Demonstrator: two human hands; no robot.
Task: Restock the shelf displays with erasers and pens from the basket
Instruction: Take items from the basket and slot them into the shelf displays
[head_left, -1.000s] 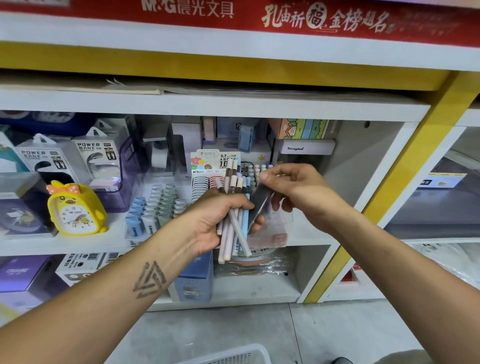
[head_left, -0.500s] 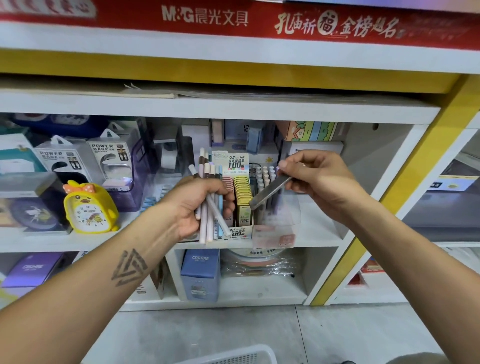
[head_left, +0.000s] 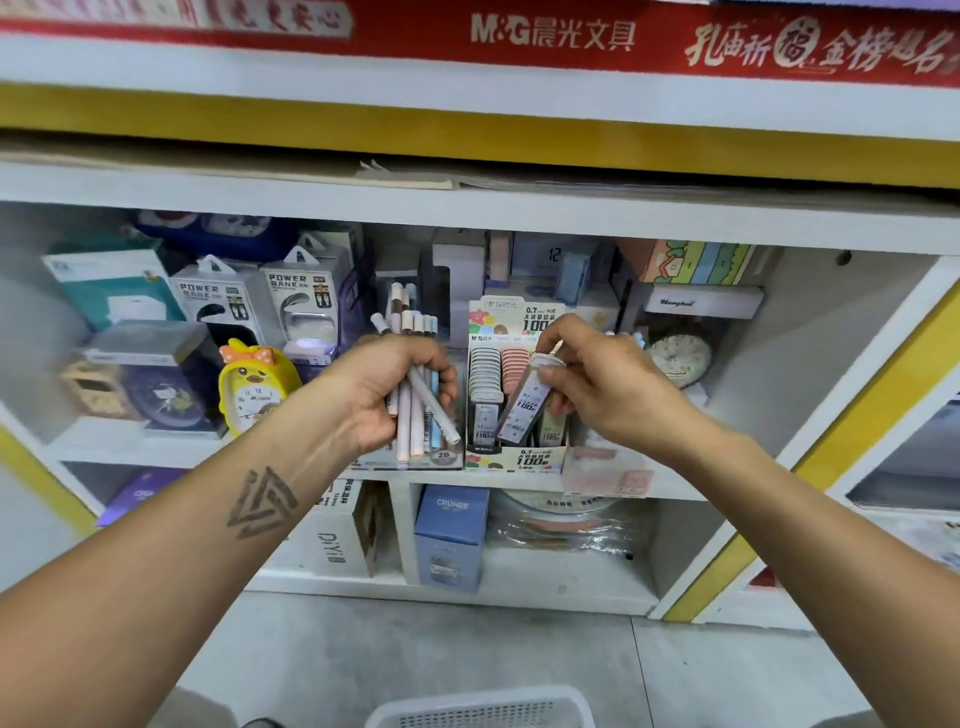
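At shelf centre: right hand (head_left: 597, 384) pinches slim flat lead case (head_left: 524, 402) by top, lowering into printed cardboard display box (head_left: 540, 460). At 9 o'clock of it, left hand (head_left: 374, 395) grips bundle of pastel pens (head_left: 415, 410), unplaced. White mesh basket (head_left: 483, 709) at 6 o'clock. Restocking looks mid-way.

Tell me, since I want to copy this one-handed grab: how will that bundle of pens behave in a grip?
The bundle of pens looks stiff and light: thin straight barrels, many held by the left hand alone. Smooth round bodies probably slip; one pen already slants across the others. Set on the shelf, they would likely roll apart.
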